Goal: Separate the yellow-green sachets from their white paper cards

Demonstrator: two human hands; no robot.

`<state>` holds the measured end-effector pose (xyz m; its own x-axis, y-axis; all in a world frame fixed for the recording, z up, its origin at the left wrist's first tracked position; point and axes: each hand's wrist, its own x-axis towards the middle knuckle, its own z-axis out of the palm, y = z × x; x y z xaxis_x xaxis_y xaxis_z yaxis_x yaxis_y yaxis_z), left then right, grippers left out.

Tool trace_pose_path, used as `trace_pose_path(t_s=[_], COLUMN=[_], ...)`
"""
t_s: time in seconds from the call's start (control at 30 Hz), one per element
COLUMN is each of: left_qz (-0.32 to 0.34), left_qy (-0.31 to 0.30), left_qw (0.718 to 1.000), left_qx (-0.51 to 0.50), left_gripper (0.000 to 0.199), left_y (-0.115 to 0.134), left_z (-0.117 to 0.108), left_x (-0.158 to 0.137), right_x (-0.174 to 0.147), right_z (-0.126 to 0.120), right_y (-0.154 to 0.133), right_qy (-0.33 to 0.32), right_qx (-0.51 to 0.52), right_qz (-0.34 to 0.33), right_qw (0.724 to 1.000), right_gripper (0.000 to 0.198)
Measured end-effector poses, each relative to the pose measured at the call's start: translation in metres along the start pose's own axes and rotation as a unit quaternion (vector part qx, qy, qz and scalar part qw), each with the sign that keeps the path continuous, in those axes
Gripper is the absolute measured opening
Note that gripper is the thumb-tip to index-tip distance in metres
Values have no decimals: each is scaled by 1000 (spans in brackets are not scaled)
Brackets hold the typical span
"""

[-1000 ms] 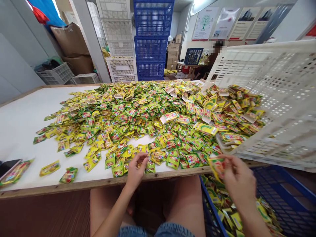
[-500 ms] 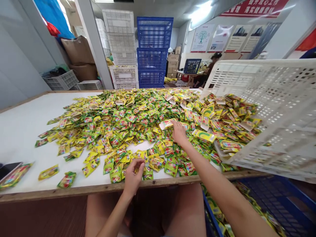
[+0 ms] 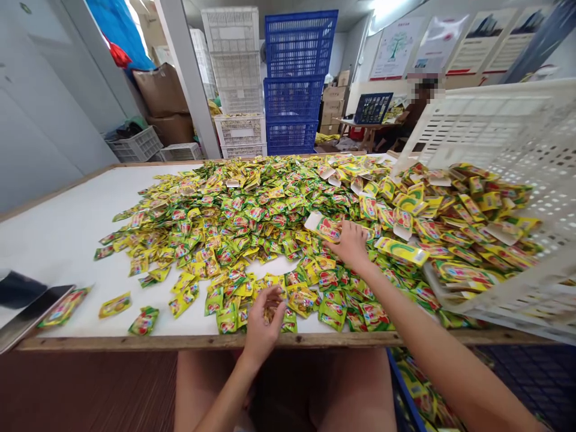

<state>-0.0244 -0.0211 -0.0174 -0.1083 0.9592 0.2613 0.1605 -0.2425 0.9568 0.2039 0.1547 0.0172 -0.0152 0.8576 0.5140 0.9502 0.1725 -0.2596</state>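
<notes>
My right hand (image 3: 352,245) is closed around a small printed carton (image 3: 329,228), its white flap end sticking out to the left. The carton is held tilted, just over the heap of small yellow and green sachets (image 3: 252,213). Close to the table's front edge, my left hand (image 3: 266,321) hovers over some sachets, fingers loosely curled and thumb apart. Nothing shows in it, though part of the palm is turned away. Another yellow-green carton (image 3: 402,251) lies just right of my right hand.
A white perforated crate (image 3: 490,114) lies tipped at the right, spilling cartons. A phone-like dark slab (image 3: 36,315) and single sachets are at left. A blue crate (image 3: 402,390) with packs stands below the table edge. Stacked blue crates (image 3: 294,99) and a seated person (image 3: 411,114) are beyond.
The view has swung, so the scene sits further right in the picture. The carton in my right hand has tilted and shows more of its printed face. My left hand's fingers have parted slightly.
</notes>
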Motion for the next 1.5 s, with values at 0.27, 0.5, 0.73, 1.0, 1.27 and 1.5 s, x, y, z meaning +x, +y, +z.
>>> trace_pose_path(t_s=[0.27, 0.5, 0.73, 1.0, 1.27, 1.5], left_qz=[-45, -48, -50, -59, -55, -59], left_qy=[71, 154, 149, 142, 97, 87], left_qw=[990, 980, 979, 979, 986, 988], left_qx=[-113, -113, -130, -137, -126, -112], left_gripper=[44, 37, 36, 26, 33, 37], left_y=[-6, -2, -3, -10, -9, -8], left_z=[-2, -3, -2, -3, -6, -5], left_x=[-1, 3, 3, 3, 1, 0], right_x=[-125, -108, -136, -139, -137, -154], right_z=[-37, -35, -39, -43, -32, -1], right_y=[-111, -44, -13, -16, -40, -71], right_qy=[-224, -193, -201, -231, -173, -152], right_qx=[296, 244, 81, 52, 452, 316], right_qz=[-219, -52, -27, -3, 206, 242], right_qw=[902, 949, 976, 972, 850, 905], right_gripper=[50, 16, 27, 16, 27, 41])
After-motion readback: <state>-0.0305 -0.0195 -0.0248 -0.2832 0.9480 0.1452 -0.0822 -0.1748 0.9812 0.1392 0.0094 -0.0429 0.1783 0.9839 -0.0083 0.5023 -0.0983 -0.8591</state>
